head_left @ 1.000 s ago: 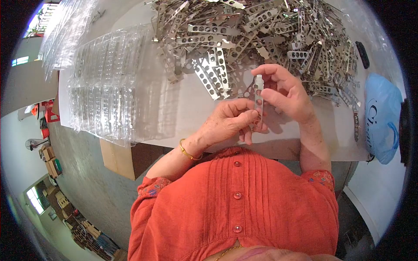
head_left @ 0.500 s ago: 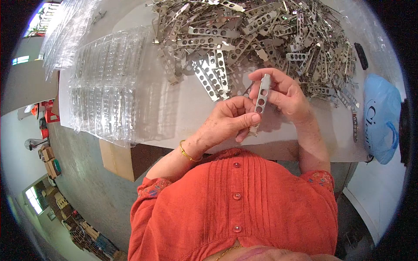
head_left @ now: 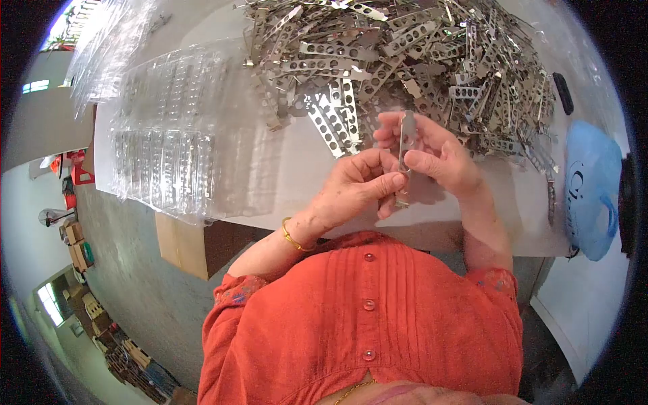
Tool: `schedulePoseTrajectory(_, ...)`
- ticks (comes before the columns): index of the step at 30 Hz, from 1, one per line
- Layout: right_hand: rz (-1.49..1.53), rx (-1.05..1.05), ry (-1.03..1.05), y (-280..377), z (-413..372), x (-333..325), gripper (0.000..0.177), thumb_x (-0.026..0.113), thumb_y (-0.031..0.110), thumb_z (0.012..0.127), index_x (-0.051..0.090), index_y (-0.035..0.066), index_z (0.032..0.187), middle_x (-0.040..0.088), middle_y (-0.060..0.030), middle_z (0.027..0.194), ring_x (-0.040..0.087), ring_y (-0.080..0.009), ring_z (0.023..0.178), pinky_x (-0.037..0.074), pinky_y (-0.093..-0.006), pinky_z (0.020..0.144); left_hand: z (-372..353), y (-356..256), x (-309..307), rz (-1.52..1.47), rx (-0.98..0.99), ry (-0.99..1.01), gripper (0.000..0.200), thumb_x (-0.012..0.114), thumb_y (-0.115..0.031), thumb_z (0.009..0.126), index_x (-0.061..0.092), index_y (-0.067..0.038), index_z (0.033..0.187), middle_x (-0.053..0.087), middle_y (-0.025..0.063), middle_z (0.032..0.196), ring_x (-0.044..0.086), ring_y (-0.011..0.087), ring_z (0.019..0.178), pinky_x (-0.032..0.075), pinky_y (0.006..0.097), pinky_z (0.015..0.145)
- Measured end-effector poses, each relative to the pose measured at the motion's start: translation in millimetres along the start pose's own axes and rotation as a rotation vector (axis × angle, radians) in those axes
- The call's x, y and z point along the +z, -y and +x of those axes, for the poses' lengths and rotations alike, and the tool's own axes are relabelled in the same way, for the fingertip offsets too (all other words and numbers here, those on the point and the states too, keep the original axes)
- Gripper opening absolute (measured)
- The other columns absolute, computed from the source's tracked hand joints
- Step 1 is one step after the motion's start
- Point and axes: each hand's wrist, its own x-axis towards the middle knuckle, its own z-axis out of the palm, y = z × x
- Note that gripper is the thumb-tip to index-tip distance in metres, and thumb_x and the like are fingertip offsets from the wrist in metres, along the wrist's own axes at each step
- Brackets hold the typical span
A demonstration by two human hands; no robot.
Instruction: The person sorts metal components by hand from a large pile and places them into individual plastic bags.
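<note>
The bracket (head_left: 406,128) is between the two hands, just off the near side of the pile (head_left: 418,50). The left hand (head_left: 361,181) pinches its lower part between thumb and fingers; the right hand (head_left: 443,160) curls round its upper part, thumb at the edge and fingers behind, though I cannot tell whether it grips too. A few shiny strips (head_left: 331,125) fan out at the pile's near left edge. Left of the pile lie clear trays (head_left: 162,158), with plastic film (head_left: 111,50) beyond them. Right of the pile are a black object (head_left: 562,93) and, nearer the person, a blue bag (head_left: 590,196)
</note>
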Motion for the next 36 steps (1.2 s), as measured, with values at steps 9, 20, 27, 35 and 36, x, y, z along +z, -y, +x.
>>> schedulePoseTrajectory(9,0.059,0.154,-0.001,3,-2,4,0.041,0.048,0.027,0.105,0.055,-0.001,0.134,0.063,-0.0101,0.124,0.06,-0.0178,0.112,0.049,-0.0351,0.098,-2,-3,6,0.102,0.004,0.014,0.02,0.061,-0.021,0.1,0.061,-0.002,0.108,0.066,0.003,0.089,0.063,0.0093,0.067,0.052,0.025,0.059)
schedulePoseTrajectory(20,0.393,-0.11,-0.242,-1,1,-7,0.039,0.04,0.035,0.107,0.061,0.002,0.108,0.06,-0.0047,0.076,0.061,-0.0168,0.066,0.051,-0.0327,0.063,5,-50,-13,0.525,0.242,-0.339,0.017,0.058,-0.014,0.099,0.066,-0.002,0.108,0.067,0.0015,0.086,0.06,0.0061,0.065,0.049,0.0228,0.057)
schedulePoseTrajectory(27,0.281,-0.045,-0.318,10,-4,3,0.033,0.043,0.033,0.107,0.06,0.005,0.1,0.046,0.0017,0.059,0.039,-0.0078,0.048,0.032,-0.0247,0.046,22,-117,-52,0.813,0.574,-0.762,0.016,0.061,-0.011,0.093,0.069,0.0,0.101,0.067,0.0039,0.081,0.057,0.0078,0.064,0.048,0.0248,0.057)
schedulePoseTrajectory(35,0.246,-0.04,-0.306,14,-7,1,0.029,0.047,0.032,0.106,0.061,0.007,0.098,0.045,0.0031,0.06,0.036,-0.0048,0.048,0.028,-0.0216,0.044,58,-165,-105,1.663,0.595,-1.066,0.015,0.056,-0.008,0.088,0.067,0.001,0.094,0.069,0.0219,0.093,0.067,0.0405,0.087,0.053,0.0462,0.078)
schedulePoseTrajectory(36,0.242,-0.028,-0.308,14,-7,1,0.029,0.048,0.032,0.105,0.061,0.007,0.098,0.046,0.003,0.061,0.037,-0.0048,0.048,0.028,-0.0215,0.044,65,-170,-108,1.687,0.39,-1.065,0.016,0.057,-0.007,0.087,0.068,0.0,0.095,0.069,0.0232,0.095,0.067,0.0405,0.091,0.054,0.046,0.08)
